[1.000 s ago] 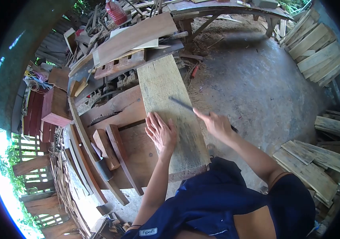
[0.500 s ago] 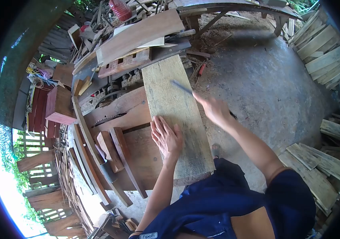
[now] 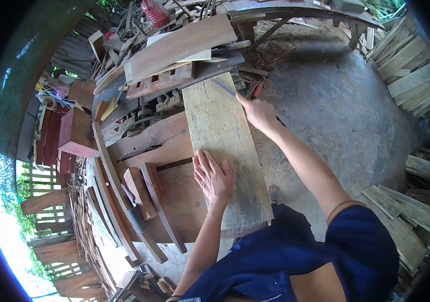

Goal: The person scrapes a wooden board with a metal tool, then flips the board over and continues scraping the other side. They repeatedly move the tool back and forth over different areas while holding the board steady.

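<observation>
A long pale rough-sawn board (image 3: 221,119) lies lengthwise in front of me, its near end by my shirt. My left hand (image 3: 215,177) rests flat on the board's left edge, fingers stretched out and slightly apart. Over the board's right edge, my right hand (image 3: 260,115) is closed around the handle of a narrow, flat, dark-grey metal blade (image 3: 224,87). The blade points up and left across the far end of the board. A dark bit of handle shows behind the fist; whether the tool is a knife or a file I cannot tell.
Left of the board, a wooden work table (image 3: 174,194) carries loose wood blocks (image 3: 139,192) and long strips. Beyond it are a slotted wood piece (image 3: 160,80) and a wide plank (image 3: 179,45). Planks (image 3: 396,216) are stacked at right on the concrete floor (image 3: 325,110).
My right hand and the blade have moved away from me, up toward the far end of the board. My left hand stays flat on the board, in nearly the same spot.
</observation>
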{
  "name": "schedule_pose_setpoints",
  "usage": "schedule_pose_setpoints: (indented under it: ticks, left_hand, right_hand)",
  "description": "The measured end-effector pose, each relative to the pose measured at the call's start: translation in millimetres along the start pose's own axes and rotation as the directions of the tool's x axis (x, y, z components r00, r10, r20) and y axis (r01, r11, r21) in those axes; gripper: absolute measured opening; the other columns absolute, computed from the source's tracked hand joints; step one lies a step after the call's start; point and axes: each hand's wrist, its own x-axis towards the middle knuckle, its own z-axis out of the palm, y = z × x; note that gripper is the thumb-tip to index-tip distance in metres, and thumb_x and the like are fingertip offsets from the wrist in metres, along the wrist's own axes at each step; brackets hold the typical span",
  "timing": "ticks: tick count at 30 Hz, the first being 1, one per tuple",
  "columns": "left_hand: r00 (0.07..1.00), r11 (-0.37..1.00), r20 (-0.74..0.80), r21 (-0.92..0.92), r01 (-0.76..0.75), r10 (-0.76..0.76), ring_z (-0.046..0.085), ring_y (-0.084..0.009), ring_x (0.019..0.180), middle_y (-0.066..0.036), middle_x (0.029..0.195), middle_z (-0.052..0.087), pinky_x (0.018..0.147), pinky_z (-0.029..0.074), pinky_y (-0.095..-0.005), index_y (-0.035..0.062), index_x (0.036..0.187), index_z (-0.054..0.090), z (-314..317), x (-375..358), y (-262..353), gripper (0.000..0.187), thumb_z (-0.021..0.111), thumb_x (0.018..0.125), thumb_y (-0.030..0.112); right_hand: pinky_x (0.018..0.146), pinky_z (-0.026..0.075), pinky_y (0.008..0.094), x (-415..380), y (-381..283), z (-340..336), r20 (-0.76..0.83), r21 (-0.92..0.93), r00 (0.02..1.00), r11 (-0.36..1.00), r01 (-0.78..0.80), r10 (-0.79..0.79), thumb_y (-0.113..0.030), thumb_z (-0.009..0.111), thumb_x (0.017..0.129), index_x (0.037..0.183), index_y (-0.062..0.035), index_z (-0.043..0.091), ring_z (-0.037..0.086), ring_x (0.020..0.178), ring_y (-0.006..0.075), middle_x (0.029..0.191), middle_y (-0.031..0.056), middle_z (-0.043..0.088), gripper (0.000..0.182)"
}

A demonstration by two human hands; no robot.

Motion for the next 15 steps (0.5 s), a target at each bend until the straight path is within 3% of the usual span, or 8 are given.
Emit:
schedule_pose_setpoints:
  ticks: [4,7,9,10,12,15]
  left_hand:
    - [1.0,1.0,-0.006,-0.013,0.0,0.0,0.016,-0.04,0.151,-0.023,0.164,0.019,0.122,0.016,-0.0524,-0.0084,0.154,0.025,-1,0,2,0.073,0.044,0.102,0.039]
    - [1.0,1.0,0.013,-0.017,0.024,-0.024,0.015,-0.0401,0.151,-0.023,0.164,0.02,0.122,0.016,-0.0524,-0.0082,0.154,0.024,-5,0,0,0.073,0.045,0.102,0.039]
    - [0.999,1.0,0.027,-0.017,0.023,-0.022,0.015,-0.0403,0.151,-0.022,0.164,0.02,0.122,0.015,-0.0524,-0.008,0.154,0.025,-3,1,1,0.073,0.045,0.102,0.039]
    - [0.999,1.0,0.025,-0.021,0.022,-0.021,0.015,-0.0403,0.151,-0.022,0.164,0.02,0.122,0.015,-0.0524,-0.008,0.154,0.025,-2,2,2,0.073,0.045,0.102,0.039]
    - [1.0,1.0,-0.015,-0.014,-0.001,0.001,0.019,-0.0423,0.15,-0.024,0.163,0.022,0.12,0.018,-0.0532,-0.0089,0.153,0.027,0,1,0,0.074,0.047,0.1,0.038]
    - [1.0,1.0,-0.014,-0.024,0.0,0.0,0.019,-0.0428,0.15,-0.024,0.163,0.022,0.12,0.019,-0.0533,-0.009,0.153,0.027,0,1,-1,0.074,0.047,0.1,0.039]
  right_hand:
    - [0.03,0.036,0.0318,10,-7,-11,-0.031,-0.115,0.999,0.993,0.003,-0.007,-0.016,0.049,0.104,0.151,-0.0297,0.047,0.046,0.038,0.0114,0.056,0.0001,0.053,0.049]
    - [0.031,0.037,0.0313,-40,-17,-19,-0.003,-0.021,1.0,1.0,0.011,-0.011,-0.014,0.047,0.104,0.152,-0.0296,0.045,0.046,0.037,0.0111,0.056,0.0011,0.055,0.051]
    - [0.032,0.038,0.0312,-53,-8,-24,-0.002,-0.135,0.99,0.981,0.137,-0.138,-0.008,0.047,0.102,0.151,-0.0301,0.047,0.048,0.039,0.0112,0.059,0.0042,0.058,0.054]
    - [0.032,0.038,0.0312,-39,-5,-19,-0.004,-0.139,0.99,0.981,0.137,-0.139,-0.008,0.047,0.102,0.151,-0.0301,0.047,0.048,0.039,0.0112,0.059,0.0042,0.058,0.054]
    - [0.033,0.041,0.0341,12,-5,-8,0.054,0.038,0.999,0.999,0.004,-0.006,-0.009,0.049,0.101,0.151,-0.0302,0.046,0.054,0.041,0.0138,0.06,0.0068,0.061,0.055]
    - [0.033,0.043,0.0331,50,-14,-15,0.028,-0.062,1.0,0.998,0.0,0.001,-0.011,0.048,0.102,0.152,-0.0286,0.045,0.053,0.041,0.0126,0.058,0.0054,0.06,0.054]
